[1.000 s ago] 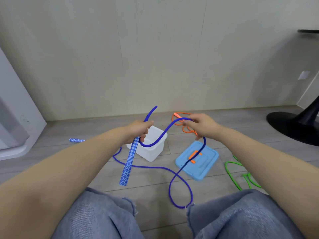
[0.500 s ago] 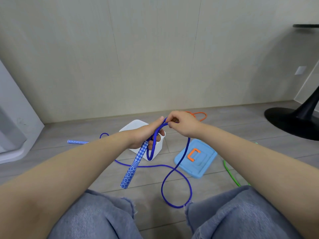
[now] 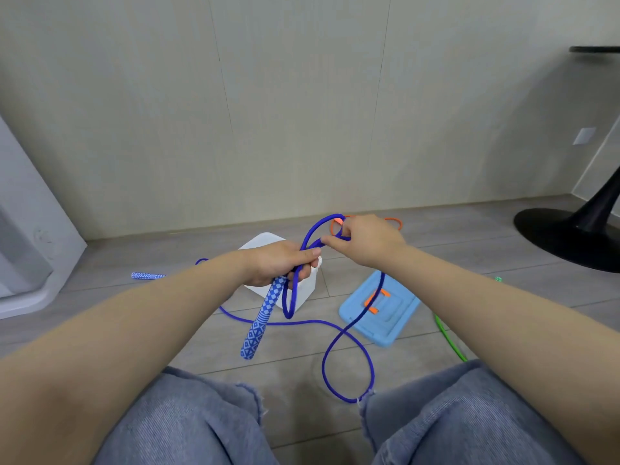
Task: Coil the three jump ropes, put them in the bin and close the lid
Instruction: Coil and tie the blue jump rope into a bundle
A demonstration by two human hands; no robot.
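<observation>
Head view: your left hand [image 3: 280, 266] clamps blue rope [image 3: 349, 327] handle w/ one loop while right hand [image 3: 364, 241] pinches the next bight over the bin [image 3: 303, 298], prob. to stack coils; rest trails on floor.

- A grey wood-look floor [image 3: 436, 250] meets a pale panelled wall [image 3: 302, 112].
- A black pedestal base [image 3: 567, 236] stands at right.
- A white wall plate [image 3: 583, 135] is beside it.
- A white unit [image 3: 23, 250] is at left.
</observation>
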